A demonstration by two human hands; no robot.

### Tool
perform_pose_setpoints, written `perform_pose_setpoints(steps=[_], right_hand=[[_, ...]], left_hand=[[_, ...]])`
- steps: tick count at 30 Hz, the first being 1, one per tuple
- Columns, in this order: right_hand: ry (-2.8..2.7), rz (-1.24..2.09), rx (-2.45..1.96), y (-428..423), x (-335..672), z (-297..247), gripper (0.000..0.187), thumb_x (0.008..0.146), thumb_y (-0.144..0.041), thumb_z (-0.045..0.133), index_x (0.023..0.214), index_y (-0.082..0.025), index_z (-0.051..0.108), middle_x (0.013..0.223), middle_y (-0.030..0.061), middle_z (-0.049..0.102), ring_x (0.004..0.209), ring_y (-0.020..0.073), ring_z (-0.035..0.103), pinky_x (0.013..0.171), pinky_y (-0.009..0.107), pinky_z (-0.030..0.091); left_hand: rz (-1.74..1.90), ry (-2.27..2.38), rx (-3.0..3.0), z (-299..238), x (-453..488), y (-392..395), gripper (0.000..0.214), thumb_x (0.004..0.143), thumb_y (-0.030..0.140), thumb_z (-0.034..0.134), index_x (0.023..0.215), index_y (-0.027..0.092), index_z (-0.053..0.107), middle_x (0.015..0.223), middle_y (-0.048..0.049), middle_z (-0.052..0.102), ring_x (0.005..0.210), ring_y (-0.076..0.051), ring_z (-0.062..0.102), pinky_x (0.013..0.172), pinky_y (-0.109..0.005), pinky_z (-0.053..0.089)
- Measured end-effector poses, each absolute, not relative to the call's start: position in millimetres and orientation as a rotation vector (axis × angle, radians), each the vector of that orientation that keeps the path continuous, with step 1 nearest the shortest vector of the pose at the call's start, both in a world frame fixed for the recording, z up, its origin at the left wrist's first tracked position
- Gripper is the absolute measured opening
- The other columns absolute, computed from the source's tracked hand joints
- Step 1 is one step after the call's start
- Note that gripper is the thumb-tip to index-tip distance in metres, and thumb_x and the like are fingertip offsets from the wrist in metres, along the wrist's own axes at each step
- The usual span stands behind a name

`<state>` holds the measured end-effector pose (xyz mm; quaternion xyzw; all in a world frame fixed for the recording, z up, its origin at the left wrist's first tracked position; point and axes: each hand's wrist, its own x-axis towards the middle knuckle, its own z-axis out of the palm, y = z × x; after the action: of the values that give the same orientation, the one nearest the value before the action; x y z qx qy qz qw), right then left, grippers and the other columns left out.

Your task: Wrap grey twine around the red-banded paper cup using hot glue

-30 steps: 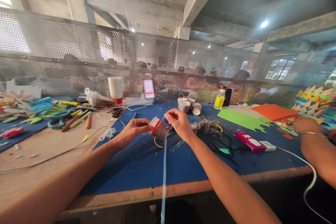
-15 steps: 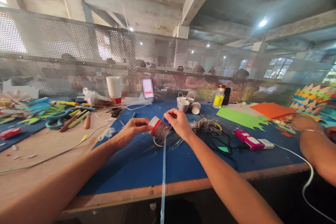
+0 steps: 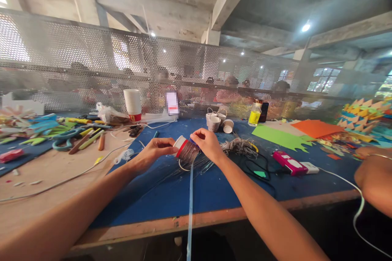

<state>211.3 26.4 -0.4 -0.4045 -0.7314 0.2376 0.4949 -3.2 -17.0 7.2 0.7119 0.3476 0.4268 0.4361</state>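
My left hand (image 3: 157, 149) grips the white end of a paper cup (image 3: 187, 153) that lies tilted above the blue tabletop. A red band rings the cup, and grey-brown string covers much of its side. At the cup's far end my right hand (image 3: 207, 143) is closed in a pinch beside a blue patch; what sits between those fingertips is hidden. From beneath the cup a pale blue strip (image 3: 191, 200) runs down over the table edge. A thin white loop (image 3: 183, 168) hangs under the cup.
Behind my right hand stand small string-covered cups (image 3: 213, 121) and a tangle of grey cord (image 3: 240, 147). A pink power bank (image 3: 289, 162) lies to the right. Scissors (image 3: 63, 142) and stacked cups (image 3: 132, 104) are left. Another person's arm (image 3: 375, 175) enters at right.
My right hand has shifted very slightly left along the cup. The other person's arm at the right has moved rightward, away from the coloured paper. The cup stays nearly in place.
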Motion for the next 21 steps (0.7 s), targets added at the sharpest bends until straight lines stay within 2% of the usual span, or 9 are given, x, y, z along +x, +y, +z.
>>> perform_pose_setpoints(steps=[7,21], right_hand=[[-1.783,0.583,-0.999,28.2,211.1,-2.6,0.023,0.081,-0.04,0.06,0.077,-0.018,0.065,0.072,0.0008,0.067,0.066,0.0139,0.06,0.063,0.024,0.045],[-1.829,0.625,-1.004,32.4,211.7,-8.5,0.022,0.08,-0.039,0.061,0.077,-0.018,0.066,0.072,0.0014,0.068,0.065,0.0137,0.061,0.06,0.023,0.044]], left_hand=[[1.059,0.88,1.784,7.7,-2.5,-17.8,0.016,0.076,0.034,0.067,0.071,0.019,0.071,0.075,-0.0021,0.065,0.075,-0.019,0.055,0.075,-0.029,0.042],[1.067,0.807,1.745,3.6,-3.0,-16.1,0.011,0.078,0.027,0.067,0.073,0.019,0.072,0.077,-0.0013,0.064,0.078,-0.017,0.053,0.077,-0.028,0.041]])
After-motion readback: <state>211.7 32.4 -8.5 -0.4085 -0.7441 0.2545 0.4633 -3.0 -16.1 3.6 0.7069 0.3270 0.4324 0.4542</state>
